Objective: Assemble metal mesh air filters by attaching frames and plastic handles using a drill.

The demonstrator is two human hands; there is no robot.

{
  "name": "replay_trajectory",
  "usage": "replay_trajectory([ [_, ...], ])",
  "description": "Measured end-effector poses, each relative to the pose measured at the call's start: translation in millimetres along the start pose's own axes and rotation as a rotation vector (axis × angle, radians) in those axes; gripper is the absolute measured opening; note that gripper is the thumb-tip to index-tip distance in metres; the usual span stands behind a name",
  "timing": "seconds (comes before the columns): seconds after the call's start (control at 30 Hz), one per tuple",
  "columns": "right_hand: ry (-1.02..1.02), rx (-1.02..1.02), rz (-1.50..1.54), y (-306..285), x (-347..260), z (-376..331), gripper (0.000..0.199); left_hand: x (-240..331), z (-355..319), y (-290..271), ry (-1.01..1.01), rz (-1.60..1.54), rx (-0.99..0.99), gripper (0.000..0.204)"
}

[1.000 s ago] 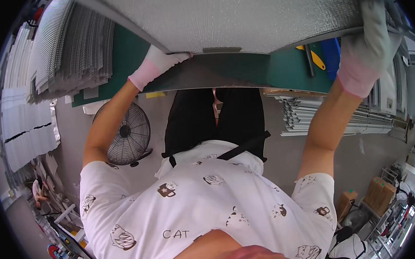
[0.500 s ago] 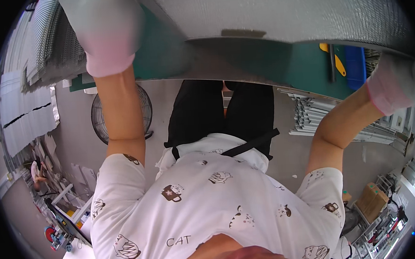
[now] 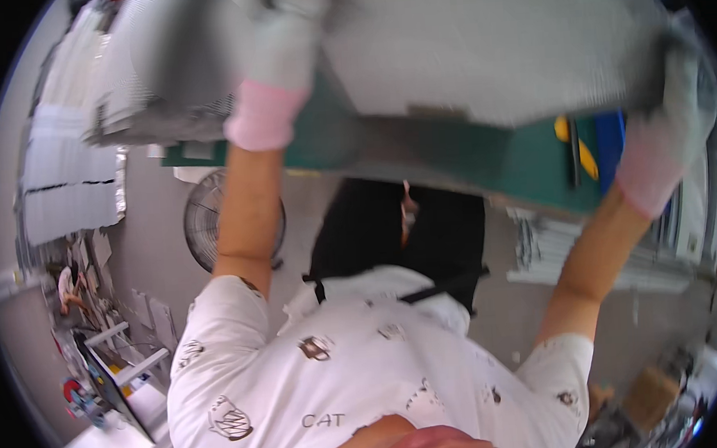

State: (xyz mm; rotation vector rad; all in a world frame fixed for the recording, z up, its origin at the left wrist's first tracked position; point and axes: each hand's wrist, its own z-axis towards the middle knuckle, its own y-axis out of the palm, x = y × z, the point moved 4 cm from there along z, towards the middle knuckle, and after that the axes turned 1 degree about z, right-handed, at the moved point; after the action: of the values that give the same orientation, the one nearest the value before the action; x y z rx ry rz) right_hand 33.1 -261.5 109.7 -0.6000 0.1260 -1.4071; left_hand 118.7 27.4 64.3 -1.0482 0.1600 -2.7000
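Note:
A large grey sheet with a fine mesh-like surface (image 3: 479,44) lies tilted above the green tabletop (image 3: 527,160), its front edge raised. My right hand (image 3: 676,110), in a pale glove with a pink cuff, is at the sheet's right edge and looks closed on it, though blurred. My left hand (image 3: 278,52), gloved the same way, is at the sheet's left side, beside a stack of grey mesh sheets (image 3: 153,93). Motion smears its fingers, so its grip does not show.
On the table's right side are a yellow and black tool (image 3: 576,149) and a blue tray (image 3: 610,143). A floor fan (image 3: 202,221) stands below the table's left part. Long white profiles (image 3: 557,253) lie at the lower right. Another person (image 3: 71,291) is far left.
My left hand has moved rightward from the mesh stack to the large sheet's left side. My right hand has shifted slightly left and up. The whole view has moved slightly.

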Motion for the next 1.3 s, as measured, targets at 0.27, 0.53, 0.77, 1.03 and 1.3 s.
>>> replay_trajectory([
  [0.27,0.915,0.149,1.104,-6.1,18.7,-35.8,0.024,21.1,-16.9,7.2,-0.153,-0.465,-0.176,0.041],
  [0.53,0.8,0.123,1.187,-0.5,12.4,-32.5,0.016,28.7,-4.0,11.2,-0.076,-0.35,0.013,0.046],
  [0.77,0.904,0.183,1.048,-3.8,2.6,-33.4,0.018,35.3,-3.7,13.7,-0.158,-0.44,-0.002,0.018],
  [1.03,0.269,0.157,0.566,-2.4,15.2,-38.1,0.024,25.3,-8.3,-7.0,-0.056,-0.234,0.109,0.035],
  [1.3,0.631,0.285,0.954,-19.5,-3.5,-36.7,0.022,15.6,-16.5,-21.6,0.642,0.796,0.148,0.028],
])
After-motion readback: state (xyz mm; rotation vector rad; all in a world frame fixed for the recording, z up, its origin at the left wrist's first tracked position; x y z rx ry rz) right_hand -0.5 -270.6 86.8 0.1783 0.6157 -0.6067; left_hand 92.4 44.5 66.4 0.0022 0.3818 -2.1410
